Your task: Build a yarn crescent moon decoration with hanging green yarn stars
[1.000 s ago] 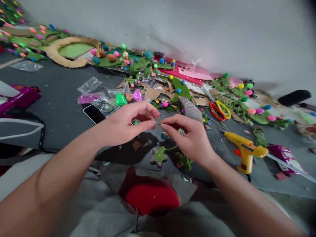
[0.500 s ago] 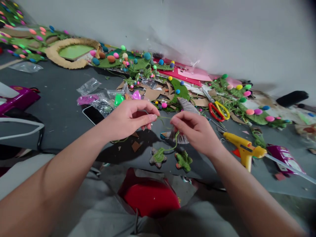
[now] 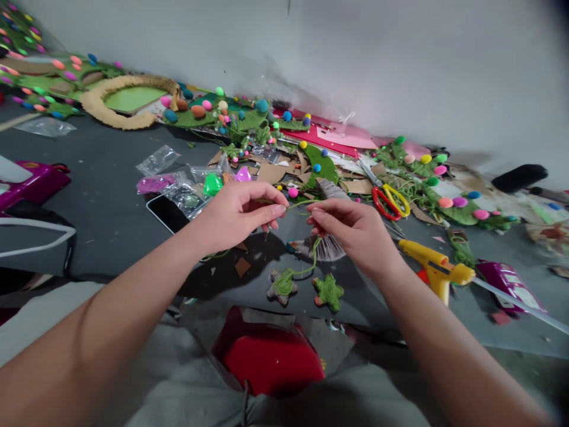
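Green yarn [image 3: 300,203] spans the small gap between my two hands above the table. My left hand [image 3: 244,214] pinches one part of it between thumb and fingers. Thumb and forefinger of my right hand [image 3: 347,228] are pressed together on the yarn at the other side. From below my right hand the strand curves down to a grey star [image 3: 283,287] partly covered in green yarn. Beside it lies a fully green star [image 3: 329,292] with an orange tip. A grey yarn-wrapped crescent [image 3: 326,248] lies behind, partly hidden by my right hand.
Red and yellow scissors [image 3: 391,200], a yellow glue gun [image 3: 435,267] and a purple device [image 3: 511,287] lie on the right. A phone [image 3: 166,213] and plastic bags [image 3: 159,160] are at the left. Leafy pieces with coloured balls line the wall.
The yarn between my hands now sits higher and looks straighter. My right hand has turned slightly, its fingers a little lower. The view has shifted slightly.
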`<action>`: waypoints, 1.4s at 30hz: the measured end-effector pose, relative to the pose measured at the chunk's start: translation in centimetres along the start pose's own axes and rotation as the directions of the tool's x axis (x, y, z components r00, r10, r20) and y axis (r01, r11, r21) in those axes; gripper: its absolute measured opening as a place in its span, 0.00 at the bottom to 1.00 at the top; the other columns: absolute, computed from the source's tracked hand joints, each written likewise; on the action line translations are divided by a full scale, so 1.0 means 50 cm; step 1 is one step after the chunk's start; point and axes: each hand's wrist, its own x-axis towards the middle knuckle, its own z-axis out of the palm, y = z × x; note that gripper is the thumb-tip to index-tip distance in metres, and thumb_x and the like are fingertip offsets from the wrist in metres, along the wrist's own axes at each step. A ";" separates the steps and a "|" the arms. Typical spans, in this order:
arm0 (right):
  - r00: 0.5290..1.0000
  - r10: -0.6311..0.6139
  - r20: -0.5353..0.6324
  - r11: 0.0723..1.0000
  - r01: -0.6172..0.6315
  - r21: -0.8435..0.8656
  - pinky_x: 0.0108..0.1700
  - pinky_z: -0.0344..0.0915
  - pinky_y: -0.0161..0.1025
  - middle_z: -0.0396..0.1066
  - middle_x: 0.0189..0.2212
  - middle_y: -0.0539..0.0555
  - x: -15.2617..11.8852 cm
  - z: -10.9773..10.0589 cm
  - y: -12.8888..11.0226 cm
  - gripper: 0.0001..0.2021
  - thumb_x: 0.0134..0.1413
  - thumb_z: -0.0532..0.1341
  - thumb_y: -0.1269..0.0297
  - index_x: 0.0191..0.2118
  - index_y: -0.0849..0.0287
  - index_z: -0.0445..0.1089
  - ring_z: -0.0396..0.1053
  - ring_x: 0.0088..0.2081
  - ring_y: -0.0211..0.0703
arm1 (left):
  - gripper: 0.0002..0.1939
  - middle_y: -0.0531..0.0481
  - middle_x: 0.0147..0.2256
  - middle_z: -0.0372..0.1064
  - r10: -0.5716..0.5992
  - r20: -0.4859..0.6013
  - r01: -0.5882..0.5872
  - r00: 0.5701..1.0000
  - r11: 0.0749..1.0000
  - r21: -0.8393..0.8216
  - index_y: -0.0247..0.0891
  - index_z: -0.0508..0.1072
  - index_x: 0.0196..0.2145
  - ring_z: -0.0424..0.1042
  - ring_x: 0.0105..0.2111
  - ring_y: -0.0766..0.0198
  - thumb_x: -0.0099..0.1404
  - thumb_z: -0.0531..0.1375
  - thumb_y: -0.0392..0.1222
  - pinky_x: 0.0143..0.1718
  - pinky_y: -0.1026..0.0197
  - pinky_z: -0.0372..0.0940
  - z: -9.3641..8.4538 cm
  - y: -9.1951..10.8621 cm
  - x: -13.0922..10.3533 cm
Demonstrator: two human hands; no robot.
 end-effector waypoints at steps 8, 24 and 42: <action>1.000 0.000 0.020 0.992 -0.002 0.125 0.33 0.68 0.34 0.75 0.30 0.50 -0.004 -0.046 0.016 0.07 0.59 0.68 0.57 0.36 0.54 0.80 0.71 0.30 0.35 | 0.05 0.53 0.27 0.75 -0.015 0.030 0.012 0.999 0.997 0.079 0.37 0.77 0.37 0.74 0.26 0.68 0.65 0.64 0.41 0.31 0.67 0.70 -0.020 -0.001 0.005; 0.948 -0.205 -0.243 0.975 0.175 -0.140 0.30 0.64 0.38 0.66 0.26 0.49 0.013 -0.101 0.020 0.15 0.62 0.63 0.49 0.31 0.54 0.72 0.66 0.26 0.38 | 0.10 0.54 0.35 0.77 -0.032 0.201 -0.036 0.979 0.946 0.323 0.39 0.79 0.38 0.71 0.31 0.67 0.68 0.60 0.46 0.31 0.66 0.63 -0.021 -0.003 0.005; 0.974 -0.204 -0.101 0.849 0.125 -0.514 0.28 0.62 0.39 0.69 0.20 0.51 0.076 -0.143 -0.049 0.19 0.61 0.63 0.47 0.26 0.55 0.73 0.65 0.24 0.39 | 0.15 0.52 0.30 0.75 -0.045 0.062 0.002 0.997 0.824 0.567 0.41 0.78 0.36 0.67 0.26 0.65 0.68 0.59 0.53 0.28 0.62 0.58 -0.100 -0.016 0.003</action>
